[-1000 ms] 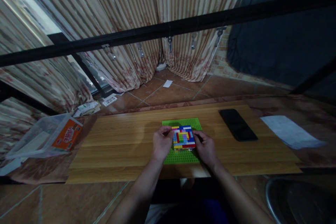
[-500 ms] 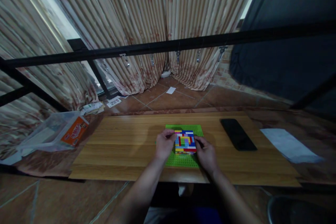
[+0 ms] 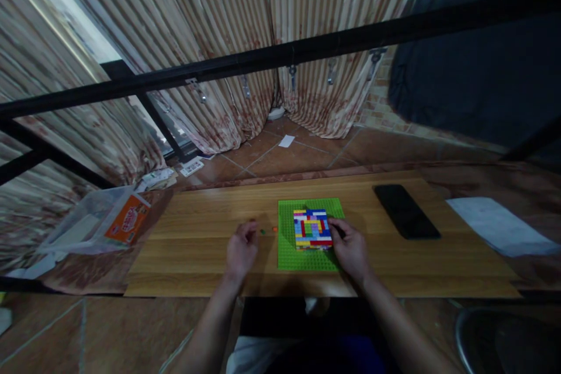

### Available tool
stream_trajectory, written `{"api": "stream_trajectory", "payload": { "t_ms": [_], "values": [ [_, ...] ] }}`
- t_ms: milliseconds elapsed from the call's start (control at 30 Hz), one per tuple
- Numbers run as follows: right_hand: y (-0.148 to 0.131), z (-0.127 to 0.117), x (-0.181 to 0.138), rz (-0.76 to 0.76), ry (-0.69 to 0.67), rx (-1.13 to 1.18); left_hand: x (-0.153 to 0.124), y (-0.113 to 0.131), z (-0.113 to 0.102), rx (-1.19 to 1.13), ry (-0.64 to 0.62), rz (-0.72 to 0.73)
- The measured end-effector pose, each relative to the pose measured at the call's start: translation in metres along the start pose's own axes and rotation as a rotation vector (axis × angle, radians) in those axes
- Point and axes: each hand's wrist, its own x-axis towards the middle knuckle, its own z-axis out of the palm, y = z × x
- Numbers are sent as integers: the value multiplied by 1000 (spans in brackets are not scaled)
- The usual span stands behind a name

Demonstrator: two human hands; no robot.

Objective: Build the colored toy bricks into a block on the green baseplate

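Note:
A square build of multicoloured toy bricks (image 3: 312, 229) stands on a green baseplate (image 3: 287, 257) on the wooden table. Against the build's right side rest the curled fingers of my right hand (image 3: 351, 248), steadying it. My left hand (image 3: 242, 250) is left of the baseplate, above the table, its fingers pinched together. A reddish spot shows at those fingertips, too small to name. Between that hand and the baseplate lie a small green brick (image 3: 263, 232) and a small orange brick (image 3: 275, 228).
A black phone (image 3: 405, 210) lies on the right of the wooden table (image 3: 197, 257). Beyond the table's right end is a white paper (image 3: 499, 225). A clear plastic box (image 3: 83, 225) with an orange label sits to the left. A black metal rail (image 3: 245, 61) crosses in front of the curtains.
My left hand has left the brick build and moved left, beside the small loose bricks. My right hand stays at the build's right side. The camera view has tilted slightly.

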Motion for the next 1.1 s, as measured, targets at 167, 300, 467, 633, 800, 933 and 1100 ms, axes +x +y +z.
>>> {"api": "stream_trajectory", "payload": {
  "t_ms": [167, 300, 467, 633, 800, 933, 1100],
  "values": [
    [2, 0, 0, 5, -17, 4, -8, 8, 10, 206, -55, 165],
    [4, 0, 0, 18, -19, 13, -6, 21, 19, 352, -95, 306],
    [1, 0, 0, 12, -17, 12, -3, 27, 24, 459, -104, 366],
    [-1, 0, 0, 1, -15, 5, -6, 37, 24, 344, -99, 356],
    [-3, 0, 0, -9, -11, 18, -13, 65, 26, 137, -119, 315],
    [-5, 0, 0, -10, -2, 38, -15, 81, 32, 11, -144, 314],
    [-5, 1, 0, -15, -14, 43, -15, 86, 38, 58, -166, 364]
  ]
}}
